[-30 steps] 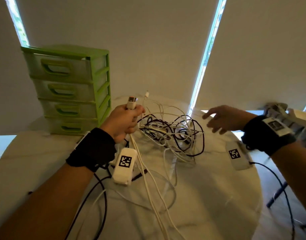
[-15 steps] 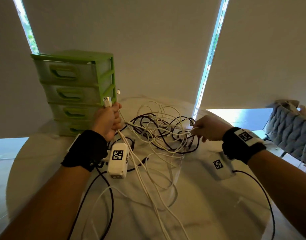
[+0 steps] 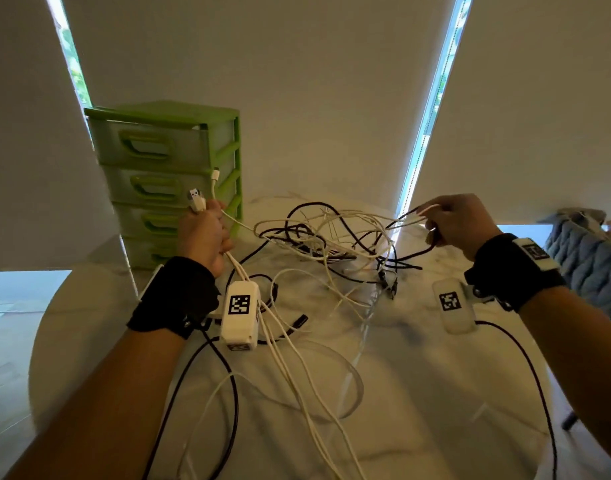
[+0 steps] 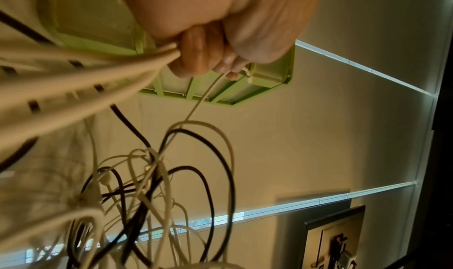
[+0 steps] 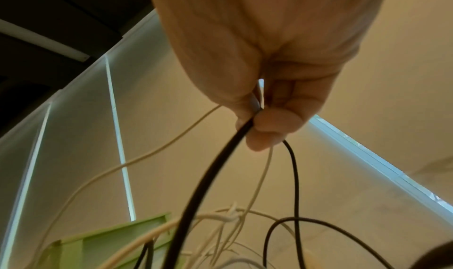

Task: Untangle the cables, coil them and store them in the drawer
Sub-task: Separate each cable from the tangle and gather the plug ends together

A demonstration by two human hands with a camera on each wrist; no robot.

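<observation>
A tangle of white and black cables (image 3: 335, 244) hangs stretched above the round marble table (image 3: 418, 393), between my two hands. My left hand (image 3: 203, 233) grips a bundle of white cables (image 4: 102, 73), with a USB plug (image 3: 195, 197) and a small white plug (image 3: 215, 174) sticking up out of the fist. My right hand (image 3: 449, 220) pinches a black cable (image 5: 210, 176) and a thin white one (image 5: 259, 180) at the tangle's right end. The green drawer unit (image 3: 165, 181) stands behind my left hand, all its drawers closed.
Long white cable ends (image 3: 297, 393) trail toward the table's near edge. Black wrist-camera leads (image 3: 532, 375) run across the table on both sides. A grey quilted chair (image 3: 588, 251) stands past the table's right edge. Window blinds rise behind the table.
My right hand reached into the tangle, took hold of black and white strands and pulled them up and to the right. My left hand moved left toward the drawers, spreading the tangle.
</observation>
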